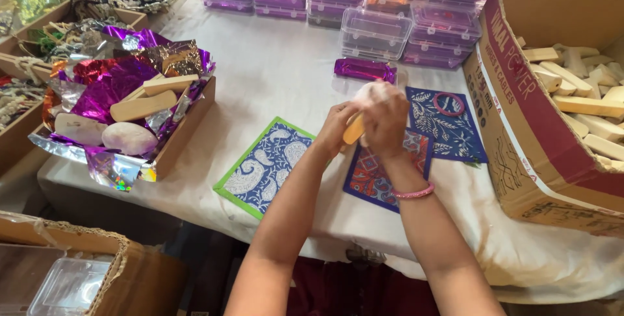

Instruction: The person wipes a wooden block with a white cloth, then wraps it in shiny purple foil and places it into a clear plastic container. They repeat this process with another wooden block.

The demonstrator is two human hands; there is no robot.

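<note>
At the middle of the bench (292, 75), just above a red-and-blue patterned card (374, 176), both hands meet around a small wooden stick (354, 129) and a pale rounded piece (372, 90) that is mostly hidden. The left hand (338, 127) pinches the stick's lower end; the right hand (385, 121), with a pink bangle (413, 193) on its wrist, curls closed over the upper end and the pale piece. At 9 o'clock of the hands lies a blue paisley card with a green border (266, 166); at 3 o'clock a blue leaf-print card (448, 127) carries a red ring (448, 103). At 12 o'clock sits a clear box with purple foil (365, 69), with stacked clear boxes (390, 4) behind. A foil-lined tray (130, 114) stands at 9 o'clock, a cardboard box of wooden blocks (552, 95) at 3 o'clock
</note>
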